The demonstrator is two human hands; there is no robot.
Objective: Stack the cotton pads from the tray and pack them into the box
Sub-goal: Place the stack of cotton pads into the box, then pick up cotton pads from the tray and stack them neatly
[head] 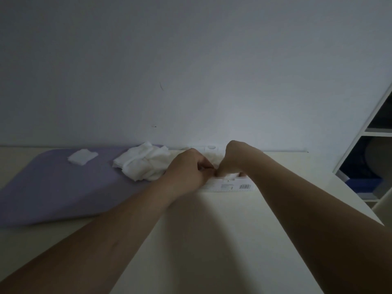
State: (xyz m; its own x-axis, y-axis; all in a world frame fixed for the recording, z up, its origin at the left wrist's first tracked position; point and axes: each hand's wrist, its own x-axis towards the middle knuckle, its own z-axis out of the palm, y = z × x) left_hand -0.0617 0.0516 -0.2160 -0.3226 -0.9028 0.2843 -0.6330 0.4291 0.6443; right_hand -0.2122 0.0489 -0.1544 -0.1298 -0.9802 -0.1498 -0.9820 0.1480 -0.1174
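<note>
— Where does the view look from?
— From the person's head: a single wide-angle camera, facing forward and only slightly down across the bench [212, 240] to the wall [191, 60] (which fills the whole upper half).
— How near is it?
— About arm's length: the left hand [186, 170] and right hand [235, 158] meet near mid-frame. A shelf unit [373, 145] edges the right side.

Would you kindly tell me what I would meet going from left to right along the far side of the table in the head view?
Small stack of cotton pads → loose pile of cotton pads → left hand → right hand → shelf unit.
</note>
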